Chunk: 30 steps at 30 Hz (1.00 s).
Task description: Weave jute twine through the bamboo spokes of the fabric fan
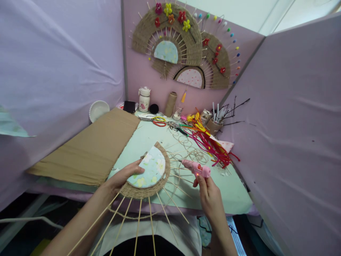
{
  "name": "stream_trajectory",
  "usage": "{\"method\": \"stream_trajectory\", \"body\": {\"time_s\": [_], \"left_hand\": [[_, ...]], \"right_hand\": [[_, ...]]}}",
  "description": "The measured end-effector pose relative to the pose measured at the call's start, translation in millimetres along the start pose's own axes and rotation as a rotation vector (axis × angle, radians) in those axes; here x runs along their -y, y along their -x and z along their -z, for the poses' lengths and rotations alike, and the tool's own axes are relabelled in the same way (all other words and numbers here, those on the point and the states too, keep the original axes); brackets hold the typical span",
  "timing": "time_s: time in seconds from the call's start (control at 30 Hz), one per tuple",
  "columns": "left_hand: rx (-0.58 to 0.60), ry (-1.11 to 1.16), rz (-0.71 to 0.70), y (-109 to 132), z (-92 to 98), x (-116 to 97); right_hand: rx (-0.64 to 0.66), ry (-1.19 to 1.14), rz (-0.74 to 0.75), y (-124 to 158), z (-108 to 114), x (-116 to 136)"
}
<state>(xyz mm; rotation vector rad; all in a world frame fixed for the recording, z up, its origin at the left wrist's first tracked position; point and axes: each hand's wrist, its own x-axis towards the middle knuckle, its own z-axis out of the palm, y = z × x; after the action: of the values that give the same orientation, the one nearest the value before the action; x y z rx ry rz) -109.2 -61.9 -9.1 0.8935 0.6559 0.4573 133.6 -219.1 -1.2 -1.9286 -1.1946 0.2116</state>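
- Nearest the viewer: dark clothing [144, 246] of the worker, with pale sticks [153, 233] fanning out above the lap.
- Half-round woven piece [157, 177]: raised over the near part of the green table [229, 199], its centre faced with floral cloth, its sticks radiating from the curved rim.
- Left hand [129, 173]: thumb laid on the cloth, remaining fingers passing behind, largely hidden from where I stand. Gripping near the straight edge presumably leaves the curved rim and sticks unobstructed.
- Right hand [207, 190]: fingers closed around the handle of a pink glue gun [195, 168], nozzle aimed leftward, just beside the rim; contact with the sticks cannot be judged. Such a hold probably keeps the trigger within reach.
- Containers, rear: a brown cup [214, 126] holds whitish rods [217, 113] and dark twigs [239, 104] upright, likely for easy picking. A white lidded jar [144, 99] conceals its contents. A white bowl [99, 111] leans at left beside flat cardboard [87, 145]; no contents can be made out.
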Motion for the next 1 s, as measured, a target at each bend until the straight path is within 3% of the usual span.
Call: {"method": "stream_trajectory", "body": {"time_s": [1.0], "left_hand": [[0.001, -0.016, -0.006, -1.6, 1.9, 2.4]], "right_hand": [[-0.014, 0.007, 0.009, -1.7, -1.0, -0.6]]}}
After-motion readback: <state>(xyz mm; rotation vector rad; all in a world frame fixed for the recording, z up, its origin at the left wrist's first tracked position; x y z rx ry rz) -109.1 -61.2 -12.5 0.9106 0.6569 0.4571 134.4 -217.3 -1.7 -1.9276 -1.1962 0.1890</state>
